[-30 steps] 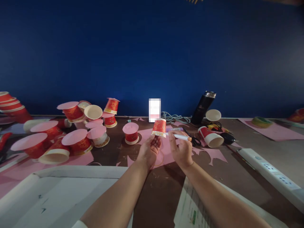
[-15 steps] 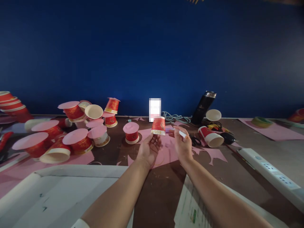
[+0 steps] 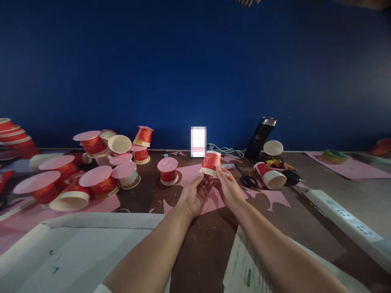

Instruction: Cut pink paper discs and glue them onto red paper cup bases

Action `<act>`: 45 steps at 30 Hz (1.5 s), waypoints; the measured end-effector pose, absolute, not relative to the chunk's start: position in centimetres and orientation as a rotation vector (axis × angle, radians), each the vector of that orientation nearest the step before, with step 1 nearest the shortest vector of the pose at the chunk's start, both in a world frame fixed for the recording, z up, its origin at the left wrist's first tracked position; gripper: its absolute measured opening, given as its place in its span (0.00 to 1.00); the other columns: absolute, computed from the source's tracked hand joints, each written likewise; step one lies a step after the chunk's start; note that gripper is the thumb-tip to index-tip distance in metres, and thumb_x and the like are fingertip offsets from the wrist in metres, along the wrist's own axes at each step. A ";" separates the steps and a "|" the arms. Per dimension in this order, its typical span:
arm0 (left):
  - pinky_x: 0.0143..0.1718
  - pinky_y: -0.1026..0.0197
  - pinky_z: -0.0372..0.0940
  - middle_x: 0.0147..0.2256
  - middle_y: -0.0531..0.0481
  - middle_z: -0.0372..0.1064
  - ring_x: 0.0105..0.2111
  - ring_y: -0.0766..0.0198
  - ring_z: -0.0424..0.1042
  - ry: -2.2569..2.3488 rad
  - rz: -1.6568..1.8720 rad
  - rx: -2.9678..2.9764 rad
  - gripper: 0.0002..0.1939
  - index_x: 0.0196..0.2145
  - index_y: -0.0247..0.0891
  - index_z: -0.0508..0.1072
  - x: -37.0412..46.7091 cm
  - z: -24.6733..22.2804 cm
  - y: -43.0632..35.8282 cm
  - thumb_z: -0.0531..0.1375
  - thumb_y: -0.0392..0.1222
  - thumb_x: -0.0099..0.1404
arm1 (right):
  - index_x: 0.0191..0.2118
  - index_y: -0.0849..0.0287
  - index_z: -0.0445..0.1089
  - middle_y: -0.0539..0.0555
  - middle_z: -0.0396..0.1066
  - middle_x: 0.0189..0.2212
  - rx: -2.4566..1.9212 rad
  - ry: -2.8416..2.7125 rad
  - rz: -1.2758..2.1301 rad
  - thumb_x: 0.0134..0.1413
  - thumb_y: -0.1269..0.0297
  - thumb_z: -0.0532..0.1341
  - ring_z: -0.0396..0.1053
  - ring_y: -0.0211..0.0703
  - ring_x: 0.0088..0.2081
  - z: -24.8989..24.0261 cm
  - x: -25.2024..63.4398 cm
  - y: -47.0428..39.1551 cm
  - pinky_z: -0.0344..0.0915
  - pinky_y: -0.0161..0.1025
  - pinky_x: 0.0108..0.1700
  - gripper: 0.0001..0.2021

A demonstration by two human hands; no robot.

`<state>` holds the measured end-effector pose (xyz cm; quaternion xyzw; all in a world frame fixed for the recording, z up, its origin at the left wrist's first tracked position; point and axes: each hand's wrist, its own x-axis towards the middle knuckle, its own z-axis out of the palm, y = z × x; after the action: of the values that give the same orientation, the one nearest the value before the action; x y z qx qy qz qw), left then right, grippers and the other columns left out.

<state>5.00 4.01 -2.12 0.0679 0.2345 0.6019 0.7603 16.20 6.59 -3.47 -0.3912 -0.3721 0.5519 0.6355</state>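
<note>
A red and white paper cup [image 3: 210, 162] is held upside down in front of me, its rim downward. My left hand [image 3: 194, 196] grips the rim from below on the left. From the right, my right hand [image 3: 228, 185] closes on the same cup, thumb against its side. Just behind my right hand lies a white and purple stick [image 3: 227, 166], probably a glue stick, partly hidden. Beneath both hands is a pink paper sheet [image 3: 187, 174]. To the left, another upturned red cup [image 3: 168, 176] carries a pink paper disc [image 3: 168, 164].
Several red cups with pink discs [image 3: 96, 176] crowd the left. Black scissors [image 3: 248, 179], a tipped cup [image 3: 270, 176], a black flask [image 3: 260, 140] and a power strip [image 3: 345, 215] are on the right. A white box [image 3: 100, 219] sits front left, papers [image 3: 244, 260] front right.
My right hand has let go of the white stick, which now lies on the table, and has taken hold of the cup. The cup has shifted slightly right and tilted.
</note>
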 end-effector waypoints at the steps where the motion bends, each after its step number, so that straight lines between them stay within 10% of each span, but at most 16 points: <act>1: 0.38 0.64 0.72 0.30 0.44 0.74 0.30 0.66 0.75 0.509 1.315 0.190 0.03 0.33 0.28 0.74 5.1 -2.1 3.9 0.61 0.29 0.60 | 0.41 0.58 0.67 0.49 0.74 0.29 -0.883 -0.853 1.259 0.45 0.51 0.67 0.73 0.40 0.29 -3.6 16.2 6.7 0.69 0.36 0.32 0.20; 18: 0.42 0.63 0.66 0.30 0.46 0.75 0.32 0.65 0.74 0.604 1.360 0.590 0.10 0.32 0.31 0.78 6.0 -3.6 4.3 0.69 0.36 0.50 | 0.44 0.58 0.67 0.54 0.73 0.35 -1.180 -1.142 0.803 0.51 0.46 0.61 0.72 0.44 0.35 -4.2 16.7 6.6 0.69 0.40 0.36 0.22; 25: 0.40 0.66 0.67 0.29 0.48 0.73 0.30 0.70 0.73 0.641 1.448 0.381 0.04 0.30 0.31 0.75 5.4 -3.6 5.0 0.66 0.31 0.54 | 0.54 0.56 0.64 0.59 0.68 0.51 -0.983 -1.434 0.164 0.63 0.61 0.53 0.66 0.46 0.52 -2.8 17.0 5.2 0.63 0.48 0.54 0.16; 45: 0.37 0.66 0.62 0.26 0.52 0.71 0.28 0.70 0.68 0.580 1.468 0.512 0.08 0.26 0.32 0.75 5.5 -3.5 4.7 0.70 0.35 0.48 | 0.38 0.56 0.73 0.54 0.73 0.31 -0.889 -1.771 0.054 0.58 0.69 0.58 0.71 0.45 0.37 -1.0 16.5 3.3 0.67 0.44 0.43 0.06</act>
<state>5.55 4.75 -3.49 0.2278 0.2580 0.6525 0.6752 16.47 3.30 -1.02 -0.3754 -0.7474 0.0230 0.5478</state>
